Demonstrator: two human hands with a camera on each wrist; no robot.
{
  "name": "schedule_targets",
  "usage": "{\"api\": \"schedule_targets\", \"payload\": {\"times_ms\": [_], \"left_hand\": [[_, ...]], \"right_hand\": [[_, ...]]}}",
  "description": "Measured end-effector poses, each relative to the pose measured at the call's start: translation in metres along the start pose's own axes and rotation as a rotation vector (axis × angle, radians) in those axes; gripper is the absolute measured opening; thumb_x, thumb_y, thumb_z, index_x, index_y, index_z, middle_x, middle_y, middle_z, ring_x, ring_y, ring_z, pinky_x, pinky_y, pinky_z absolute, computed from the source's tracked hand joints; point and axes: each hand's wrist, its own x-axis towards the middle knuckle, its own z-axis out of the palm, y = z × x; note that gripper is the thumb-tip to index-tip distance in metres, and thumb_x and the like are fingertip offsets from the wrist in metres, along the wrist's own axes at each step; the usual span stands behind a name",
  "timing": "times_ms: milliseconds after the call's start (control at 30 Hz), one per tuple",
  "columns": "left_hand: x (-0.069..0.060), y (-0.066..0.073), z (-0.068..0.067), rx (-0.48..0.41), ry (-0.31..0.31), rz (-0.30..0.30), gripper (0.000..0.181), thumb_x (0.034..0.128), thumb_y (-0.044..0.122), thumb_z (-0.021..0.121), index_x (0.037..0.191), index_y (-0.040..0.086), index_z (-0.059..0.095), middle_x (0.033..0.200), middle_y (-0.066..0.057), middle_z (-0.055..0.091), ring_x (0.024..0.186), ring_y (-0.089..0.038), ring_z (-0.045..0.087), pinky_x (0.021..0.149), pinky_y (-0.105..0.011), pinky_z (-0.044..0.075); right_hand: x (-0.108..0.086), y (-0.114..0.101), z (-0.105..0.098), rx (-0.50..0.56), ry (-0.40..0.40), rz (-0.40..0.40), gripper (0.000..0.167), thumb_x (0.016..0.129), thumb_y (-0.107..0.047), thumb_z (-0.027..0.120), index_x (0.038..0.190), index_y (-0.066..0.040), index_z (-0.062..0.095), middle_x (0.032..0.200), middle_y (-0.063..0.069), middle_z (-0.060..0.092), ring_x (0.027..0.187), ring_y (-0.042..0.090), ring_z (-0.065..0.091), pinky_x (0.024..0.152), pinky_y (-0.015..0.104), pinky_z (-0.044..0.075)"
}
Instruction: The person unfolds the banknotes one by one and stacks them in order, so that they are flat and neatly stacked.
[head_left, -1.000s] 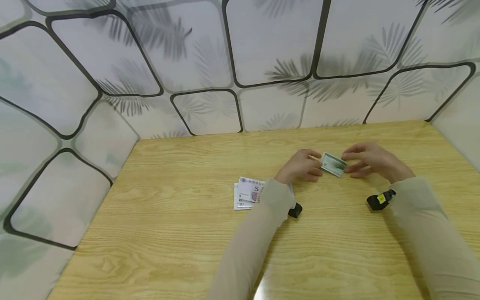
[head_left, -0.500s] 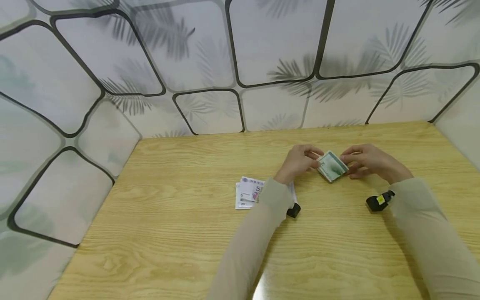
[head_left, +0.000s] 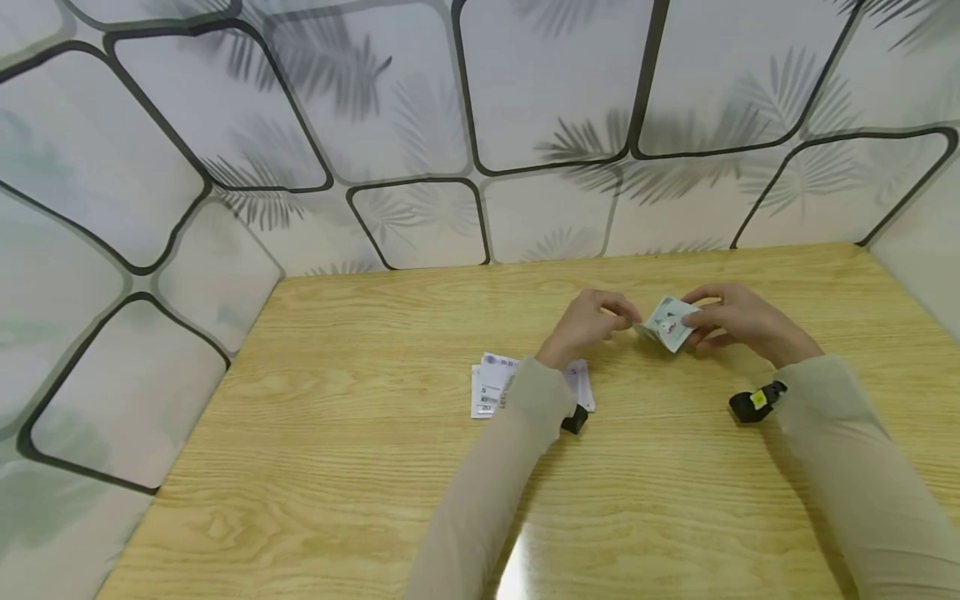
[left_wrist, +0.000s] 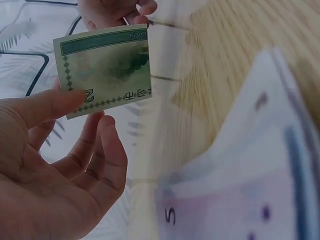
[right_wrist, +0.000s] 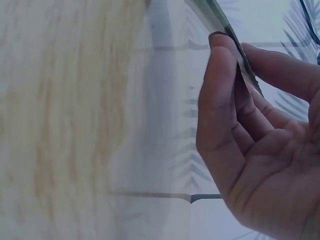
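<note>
Between my two hands, above the table, is a small green banknote (head_left: 672, 323) that looks folded, its near flap bent toward the left. My left hand (head_left: 587, 325) pinches its left corner; in the left wrist view, the thumb lies over the printed "2" of the green banknote (left_wrist: 107, 67). My right hand (head_left: 738, 323) grips the right side, and the right wrist view shows the banknote (right_wrist: 212, 15) nearly edge-on between thumb and fingers. Under my left wrist lies a pile of pale purple banknotes (head_left: 490, 385), partly hidden by the sleeve.
The wooden table (head_left: 337, 467) meets a patterned wall (head_left: 547, 217) at the back. Black wrist devices hang under both sleeves, the left one (head_left: 575, 419) close to the purple pile and the right one (head_left: 752, 404) over the wood.
The green banknote has turned and bent, so a lighter face now shows in the head view. My left hand has drawn slightly left; the right hand has barely shifted.
</note>
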Motion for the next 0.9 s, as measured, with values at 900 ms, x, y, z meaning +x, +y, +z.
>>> {"api": "schedule_targets", "payload": {"times_ms": [900], "left_hand": [[-0.013,-0.014,-0.028,-0.282,0.242,-0.104,0.036,0.0899,-0.014,0.065,0.123,-0.003,0.069,0.107,-0.008,0.065,0.086,-0.018,0.066,0.074,-0.026,0.061]], "right_hand": [[-0.003,-0.006,0.009,0.113,0.119,-0.109,0.039,0.108,-0.01,0.048,0.139,0.013,0.04,0.111,-0.003,0.056,0.092,0.004,0.061,0.085,0.03,0.059]]}}
